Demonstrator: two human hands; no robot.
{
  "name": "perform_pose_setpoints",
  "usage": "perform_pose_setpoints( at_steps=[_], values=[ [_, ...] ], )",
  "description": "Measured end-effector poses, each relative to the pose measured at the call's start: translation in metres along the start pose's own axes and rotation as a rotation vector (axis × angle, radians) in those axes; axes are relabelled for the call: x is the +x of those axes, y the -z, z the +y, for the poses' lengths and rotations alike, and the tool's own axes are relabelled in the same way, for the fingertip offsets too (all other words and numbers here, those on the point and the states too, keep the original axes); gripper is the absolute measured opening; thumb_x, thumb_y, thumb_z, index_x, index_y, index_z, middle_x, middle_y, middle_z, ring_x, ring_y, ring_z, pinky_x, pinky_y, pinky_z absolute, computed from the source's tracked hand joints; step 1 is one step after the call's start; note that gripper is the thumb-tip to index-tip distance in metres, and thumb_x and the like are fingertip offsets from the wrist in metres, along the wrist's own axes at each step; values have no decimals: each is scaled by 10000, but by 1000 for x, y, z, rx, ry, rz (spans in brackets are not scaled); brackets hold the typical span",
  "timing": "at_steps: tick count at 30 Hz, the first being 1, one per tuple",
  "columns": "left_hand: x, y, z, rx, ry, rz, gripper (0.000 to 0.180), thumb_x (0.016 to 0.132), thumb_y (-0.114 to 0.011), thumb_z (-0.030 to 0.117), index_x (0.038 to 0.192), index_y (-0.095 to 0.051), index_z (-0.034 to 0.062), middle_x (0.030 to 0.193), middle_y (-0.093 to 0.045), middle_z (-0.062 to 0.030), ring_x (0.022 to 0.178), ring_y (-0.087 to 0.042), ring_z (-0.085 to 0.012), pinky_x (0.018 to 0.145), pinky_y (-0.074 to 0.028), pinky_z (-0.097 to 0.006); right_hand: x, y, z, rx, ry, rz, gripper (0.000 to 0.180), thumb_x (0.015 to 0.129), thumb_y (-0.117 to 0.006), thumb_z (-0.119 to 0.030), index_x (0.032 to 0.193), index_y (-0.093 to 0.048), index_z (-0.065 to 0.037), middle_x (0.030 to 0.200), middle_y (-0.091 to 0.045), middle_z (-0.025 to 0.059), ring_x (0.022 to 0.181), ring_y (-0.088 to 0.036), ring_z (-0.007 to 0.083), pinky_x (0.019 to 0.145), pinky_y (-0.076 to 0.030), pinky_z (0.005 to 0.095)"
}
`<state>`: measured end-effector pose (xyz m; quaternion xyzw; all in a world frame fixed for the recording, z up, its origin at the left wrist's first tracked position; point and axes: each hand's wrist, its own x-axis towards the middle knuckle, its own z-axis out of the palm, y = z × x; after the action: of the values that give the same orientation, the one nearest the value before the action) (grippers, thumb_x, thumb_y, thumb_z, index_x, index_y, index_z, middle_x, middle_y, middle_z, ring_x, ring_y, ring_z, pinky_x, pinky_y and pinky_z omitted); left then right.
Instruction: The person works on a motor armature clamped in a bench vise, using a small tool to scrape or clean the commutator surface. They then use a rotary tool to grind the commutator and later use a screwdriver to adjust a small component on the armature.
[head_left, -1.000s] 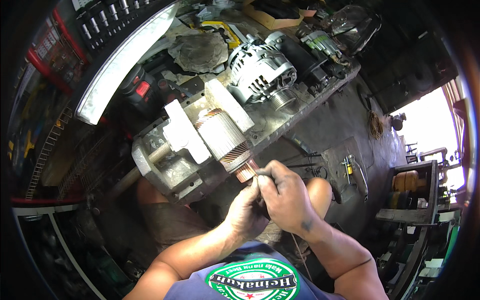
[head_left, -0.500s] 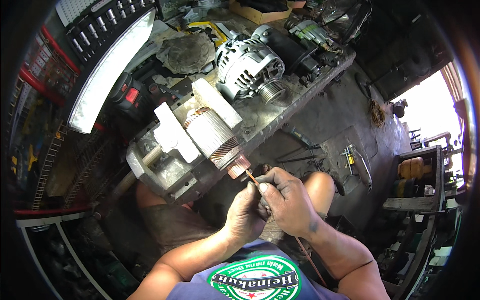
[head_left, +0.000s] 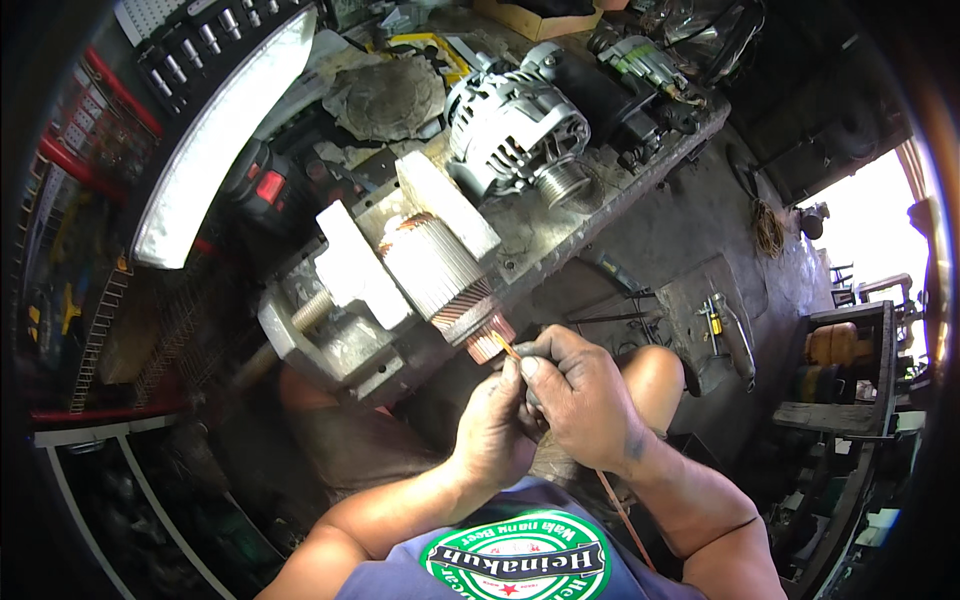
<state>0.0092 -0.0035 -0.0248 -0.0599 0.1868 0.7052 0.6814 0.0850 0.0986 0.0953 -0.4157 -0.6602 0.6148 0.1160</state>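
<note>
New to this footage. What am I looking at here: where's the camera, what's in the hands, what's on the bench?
The camera sits on a person's head and looks down through a fisheye lens, so straight edges curve. The forearms at the bottom are the person's own. Both hands meet in the middle: the left hand and the right hand pinch a thin rod whose tip touches the copper end of a motor armature. The armature is clamped in a grey bench vise. Behind it on the workbench lies an alternator. A bright strip light lies at the left.
</note>
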Motion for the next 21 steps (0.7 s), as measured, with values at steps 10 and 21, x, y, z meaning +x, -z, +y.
perform_pose_setpoints(
  at_steps=[10, 21],
  values=[
    [-3, -32, 3, -28, 60, 207, 354, 1098, -653, 479, 1052, -687, 130, 919, -646, 39, 849, -606, -87, 785, -496, -273, -1, -3, -4, -111, -70, 43, 189, 1056, -569, -121, 1072, -669, 39, 839, -693, 217, 794, -695, 237, 768, -551, 402],
    [-4, -16, 4, -84, 108, 20, 508, 1079, -668, 466, 1430, -603, 105, 1405, -670, -102, 1304, -643, -246, 1173, -496, -442, -3, -6, -1, -151, 153, 53, 161, 1037, -572, -115, 1063, -653, 22, 941, -702, 245, 876, -719, 364, 817, -551, 451]
  ],
)
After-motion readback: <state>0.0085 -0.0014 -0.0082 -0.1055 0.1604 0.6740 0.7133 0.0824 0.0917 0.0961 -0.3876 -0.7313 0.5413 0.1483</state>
